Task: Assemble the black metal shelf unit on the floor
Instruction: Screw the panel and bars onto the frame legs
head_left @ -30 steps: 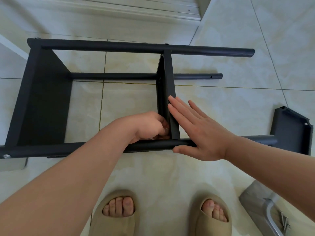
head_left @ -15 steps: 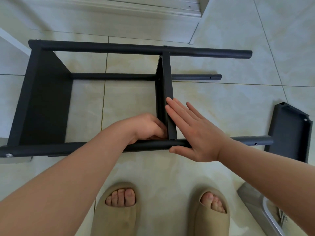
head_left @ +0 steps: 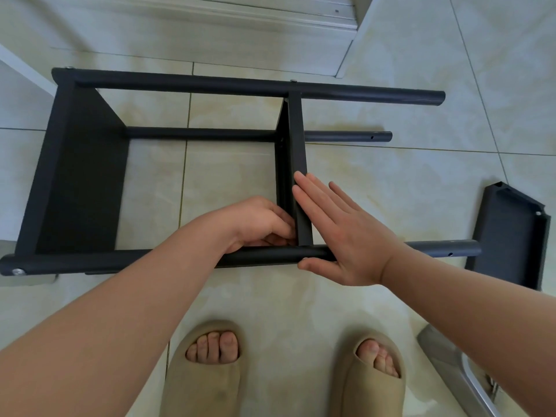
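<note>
Fingers of your right hand (head_left: 340, 233) are straight and lie close together, only slightly fanned at the tips. The flat palm and fingers press on the right face of the black metal middle shelf panel (head_left: 296, 152), and the thumb stretches out under the near black round metal tube (head_left: 120, 261), touching its lower side. This hand grips nothing; it only pushes.

Your left hand (head_left: 258, 221) is on the other side of the same panel. Its fingers are curled tightly, with the tips bunched in the corner where the panel meets the near tube. Whether they pinch some small part there, you cannot tell from this view, because the knuckles hide it.

The black metal shelf unit lies on its side on the pale glossy tiled floor (head_left: 391, 164), just in front of your feet. The black end panel (head_left: 81, 176) closes it at the left, the far upper tube (head_left: 210, 85) and the lower back tube (head_left: 195, 134) run to the right, and the middle panel stands upright between the tubes. Tube ends at the right are free.

One loose black metal shelf panel (head_left: 511, 236) stands tilted on the floor near the right end of the near tube. Your feet are in beige open-toe slippers (head_left: 207, 371). One shiny grey metal object (head_left: 451, 365) lies at the lower right, partly hidden by your arm.
</note>
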A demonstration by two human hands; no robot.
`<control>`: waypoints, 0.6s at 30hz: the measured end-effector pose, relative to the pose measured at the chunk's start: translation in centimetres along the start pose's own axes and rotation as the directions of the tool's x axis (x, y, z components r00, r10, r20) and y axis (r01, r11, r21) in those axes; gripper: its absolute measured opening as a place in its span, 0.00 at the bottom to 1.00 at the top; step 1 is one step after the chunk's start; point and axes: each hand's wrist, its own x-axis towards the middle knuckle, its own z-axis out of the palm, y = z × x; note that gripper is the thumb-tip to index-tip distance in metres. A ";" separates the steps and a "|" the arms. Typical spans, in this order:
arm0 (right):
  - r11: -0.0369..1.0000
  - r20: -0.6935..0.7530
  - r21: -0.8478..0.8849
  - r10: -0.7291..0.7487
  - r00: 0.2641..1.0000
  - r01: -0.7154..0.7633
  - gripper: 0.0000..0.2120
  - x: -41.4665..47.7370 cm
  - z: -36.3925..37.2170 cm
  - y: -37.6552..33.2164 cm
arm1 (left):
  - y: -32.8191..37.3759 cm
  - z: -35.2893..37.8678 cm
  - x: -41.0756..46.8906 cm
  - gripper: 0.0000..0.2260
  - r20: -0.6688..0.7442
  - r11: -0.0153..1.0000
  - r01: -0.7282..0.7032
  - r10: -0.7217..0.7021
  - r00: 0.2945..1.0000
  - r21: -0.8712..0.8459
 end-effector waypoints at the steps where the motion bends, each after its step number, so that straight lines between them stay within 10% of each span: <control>1: 1.000 0.003 0.000 0.001 1.000 -0.001 0.46 0.0 0.0 0.0 | 0.0 0.0 0.0 0.07 0.006 1.000 -0.002 0.002 1.000 0.000; 18: 1.000 0.017 -0.015 0.008 1.000 -0.007 0.46 0.0 -0.1 0.0 | 0.4 -0.2 0.1 0.05 0.148 0.989 0.125 -0.112 0.983 -0.083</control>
